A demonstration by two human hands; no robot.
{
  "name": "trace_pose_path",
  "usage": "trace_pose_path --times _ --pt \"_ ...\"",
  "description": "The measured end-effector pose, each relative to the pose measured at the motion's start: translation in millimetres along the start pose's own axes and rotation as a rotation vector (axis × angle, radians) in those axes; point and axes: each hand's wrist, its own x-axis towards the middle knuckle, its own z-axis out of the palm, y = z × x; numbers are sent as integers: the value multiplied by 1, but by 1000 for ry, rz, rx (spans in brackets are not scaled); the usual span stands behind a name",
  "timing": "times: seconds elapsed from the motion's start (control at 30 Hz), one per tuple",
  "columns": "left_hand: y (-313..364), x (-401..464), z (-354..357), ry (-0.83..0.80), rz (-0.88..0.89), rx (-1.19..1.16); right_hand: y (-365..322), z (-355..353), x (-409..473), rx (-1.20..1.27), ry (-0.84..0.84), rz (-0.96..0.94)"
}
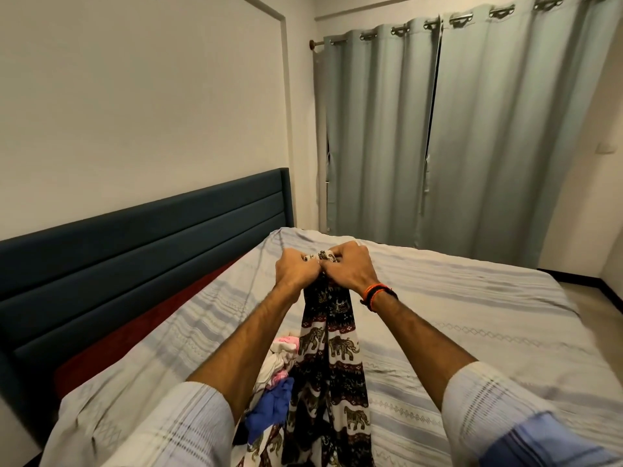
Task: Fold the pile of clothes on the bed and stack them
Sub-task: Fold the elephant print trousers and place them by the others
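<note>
We stand over the bed (438,315), its striped cover spread wide. Our elephant-print garment (332,348) hangs above it, pinched at its top edge by our left hand (296,269) and right hand (350,267), fingers curled tight. The unfolded pile (274,375) sits beneath; the dangling cloth could snag it and drag pieces askew.

The bed (455,318) has a grey striped sheet; a small pile of clothes (276,372) lies on it.
</note>
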Motion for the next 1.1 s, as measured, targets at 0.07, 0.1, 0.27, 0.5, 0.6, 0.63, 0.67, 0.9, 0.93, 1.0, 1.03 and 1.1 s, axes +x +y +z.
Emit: trace_pose_path --times 0.07,0.1,0.27,0.5,0.6,0.63,0.67,0.9,0.93,1.0,1.03,1.1 --pt "1 -5 -2 -128 -10 -66 1 -1 -1 20 -48 0" --pt "3 -7 -4 -204 -15 -120 2 -2 -2 24 -82 0" --pt "4 -14 -18 -441 -73 -244 5 -3 -5 87 -211 -18" --pt "3 -23 -17 -403 -91 -349 4 3 -6 -6 -8 34" --pt "-9 -13 -17 -151 -151 -372 11 3 -1 114 -22 68" --pt "-14 -10 -18 -91 -157 -365 13 1 0 182 -39 82" --pt "-18 -9 -20 -60 -157 -356 14 -1 2 259 -61 93" --pt "-20 -12 -37 -308 -116 -370 14 -34 4 640 -206 43" --pt "-19 -11 -39 -360 -88 -353 15 -37 6 659 -211 41" --pt "-16 -8 -42 -424 -38 -309 17 -46 7 689 -205 45" --pt "-13 -7 -43 -435 -18 -281 18 -51 8 694 -196 48" --pt "-6 -7 -44 -414 23 -189 19 -60 8 682 -178 46"
